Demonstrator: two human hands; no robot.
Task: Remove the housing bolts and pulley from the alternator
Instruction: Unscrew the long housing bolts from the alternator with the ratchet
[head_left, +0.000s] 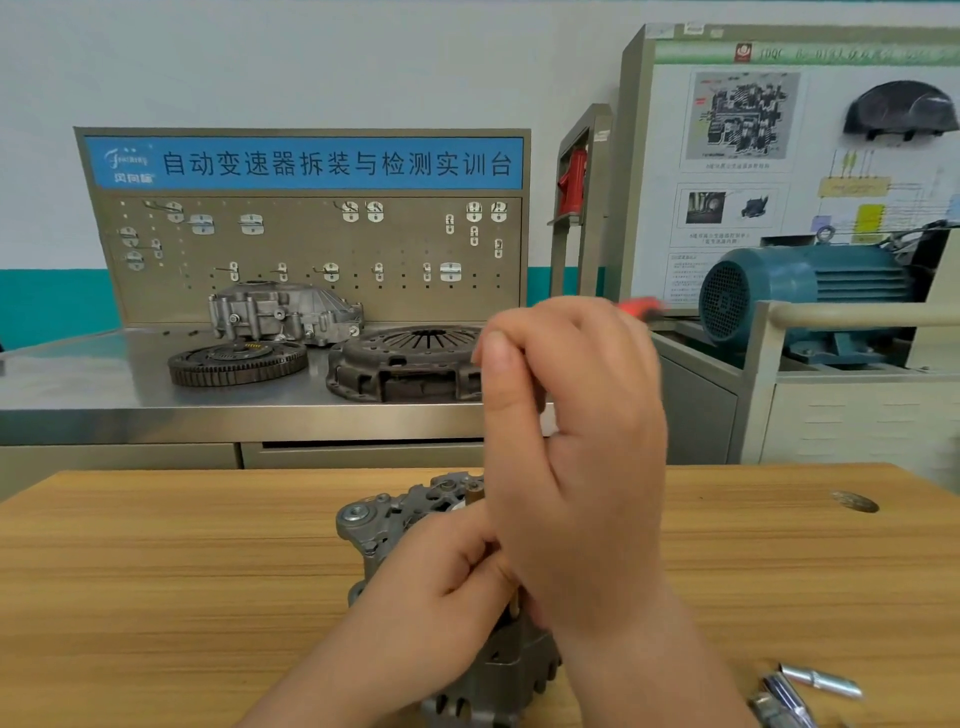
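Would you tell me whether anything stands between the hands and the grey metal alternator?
Nothing visible does: the left hand holds the grey metal alternator on the wooden table; the right hand, gripping a blurred red tool, hovers just above.

Left hand (441, 584), right hand (576, 441) bare; forearms bare; nails short.

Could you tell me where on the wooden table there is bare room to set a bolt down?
The table is bare left of the alternator, out to its edge, and right of it, up to the dark mark. The front right corner is crowded with metal tools.
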